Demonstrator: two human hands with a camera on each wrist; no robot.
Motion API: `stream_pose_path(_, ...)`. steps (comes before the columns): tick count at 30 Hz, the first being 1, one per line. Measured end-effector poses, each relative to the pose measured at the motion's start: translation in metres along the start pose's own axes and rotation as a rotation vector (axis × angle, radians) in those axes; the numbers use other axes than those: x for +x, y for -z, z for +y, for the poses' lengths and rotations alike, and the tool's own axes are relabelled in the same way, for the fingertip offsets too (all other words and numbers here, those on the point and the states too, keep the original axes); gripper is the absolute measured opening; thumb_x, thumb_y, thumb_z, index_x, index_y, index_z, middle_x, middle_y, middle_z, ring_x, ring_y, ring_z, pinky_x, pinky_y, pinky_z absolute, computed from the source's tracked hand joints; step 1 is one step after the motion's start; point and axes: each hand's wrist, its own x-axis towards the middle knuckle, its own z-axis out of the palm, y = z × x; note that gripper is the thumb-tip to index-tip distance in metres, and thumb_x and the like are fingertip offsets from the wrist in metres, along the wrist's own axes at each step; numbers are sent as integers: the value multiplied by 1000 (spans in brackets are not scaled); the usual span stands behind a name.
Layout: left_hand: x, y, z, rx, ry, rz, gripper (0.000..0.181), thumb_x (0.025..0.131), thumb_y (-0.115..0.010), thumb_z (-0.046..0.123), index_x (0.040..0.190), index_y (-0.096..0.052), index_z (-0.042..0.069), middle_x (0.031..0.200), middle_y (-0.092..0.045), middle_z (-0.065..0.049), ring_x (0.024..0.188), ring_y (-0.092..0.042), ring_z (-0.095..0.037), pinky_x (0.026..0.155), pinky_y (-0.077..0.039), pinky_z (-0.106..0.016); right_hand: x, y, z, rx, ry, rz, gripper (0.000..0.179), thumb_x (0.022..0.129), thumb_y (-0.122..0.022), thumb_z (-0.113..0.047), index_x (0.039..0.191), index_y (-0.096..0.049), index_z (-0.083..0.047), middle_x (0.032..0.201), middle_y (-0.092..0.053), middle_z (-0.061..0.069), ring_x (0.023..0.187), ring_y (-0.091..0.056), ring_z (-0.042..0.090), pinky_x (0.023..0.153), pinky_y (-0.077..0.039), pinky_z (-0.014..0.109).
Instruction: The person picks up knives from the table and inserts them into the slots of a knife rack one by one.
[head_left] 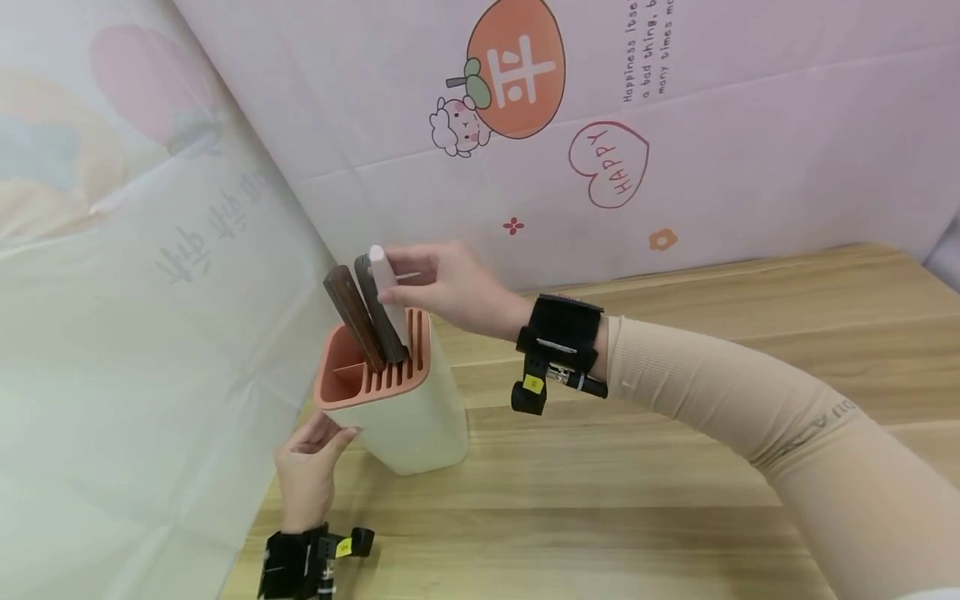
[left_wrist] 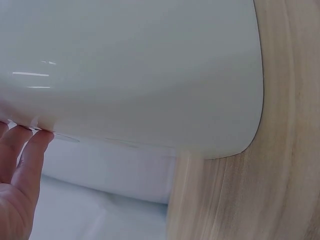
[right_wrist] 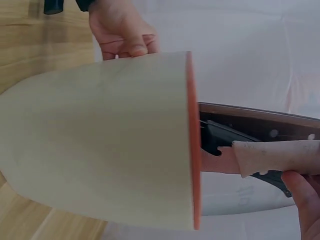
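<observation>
A cream knife block (head_left: 408, 433) with an orange slotted top (head_left: 420, 375) stands on the table at the left. My right hand (head_left: 468, 287) pinches the pale pink handle of a knife (right_wrist: 280, 156) above the slots. In the right wrist view, a short stretch of its pinkish blade shows between handle and rim; the rest is hidden inside the block. Beside it, a brown-handled knife (head_left: 351, 308) and a dark-handled knife (head_left: 386, 329) lean in the block. My left hand (head_left: 309, 467) holds the block's near left corner below the rim, fingertips (left_wrist: 42, 140) against its wall.
The wooden table (head_left: 600, 467) stretches off to the right. A printed cloth backdrop (head_left: 375, 108) rises behind, and a second white sheet (head_left: 150, 350) stands close along the left of the block. An open compartment (head_left: 337, 383) sits beside the slots.
</observation>
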Motion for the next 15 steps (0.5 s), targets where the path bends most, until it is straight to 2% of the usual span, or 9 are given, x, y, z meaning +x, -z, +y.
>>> stream_pose_path(7,1,0,-1,-7,-5,-3,46,86,-64,-28,130,-59,-17,109,-76,-8,93,-75,-15,83,-61,-27,-7,-7,24,24,-25,39,47,94,-77,-6,137,-63,2,129,-69,15,108,-71,22,91,-59,27)
stream_pose_path(15,1,-1,-3,-8,-10,-3,46,86,-64,-27,129,-60,-15,110,-76,-8,94,-75,-15,84,-61,-27,-9,-9,27,18,-46,66,51,93,-77,-7,141,-60,0,131,-67,14,106,-72,23,90,-60,28)
